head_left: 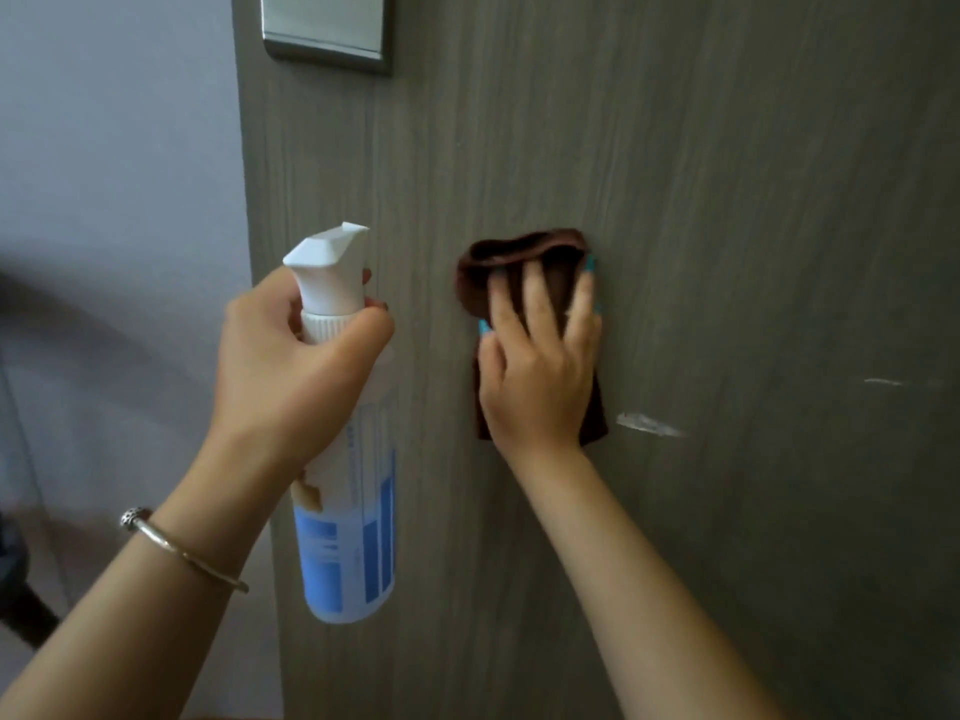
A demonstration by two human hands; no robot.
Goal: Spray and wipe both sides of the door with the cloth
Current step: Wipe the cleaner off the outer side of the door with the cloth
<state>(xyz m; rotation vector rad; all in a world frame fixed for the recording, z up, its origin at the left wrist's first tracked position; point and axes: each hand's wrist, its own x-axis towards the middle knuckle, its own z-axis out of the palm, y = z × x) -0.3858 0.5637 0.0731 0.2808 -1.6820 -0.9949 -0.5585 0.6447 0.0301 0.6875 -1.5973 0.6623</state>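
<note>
A grey-brown wood-grain door [701, 174] fills most of the head view. My right hand [540, 366] presses a dark brown cloth [498, 267] flat against the door with spread fingers. My left hand [291, 366] grips the neck of a white spray bottle [345, 511] with a blue label, held upright just in front of the door's left edge. Its nozzle points right, toward the door. A bangle sits on my left wrist.
A brushed metal lock plate [327, 33] is mounted near the door's top left. White scuff marks [649, 424] show on the door to the right of the cloth. A pale wall [114, 148] lies left of the door edge.
</note>
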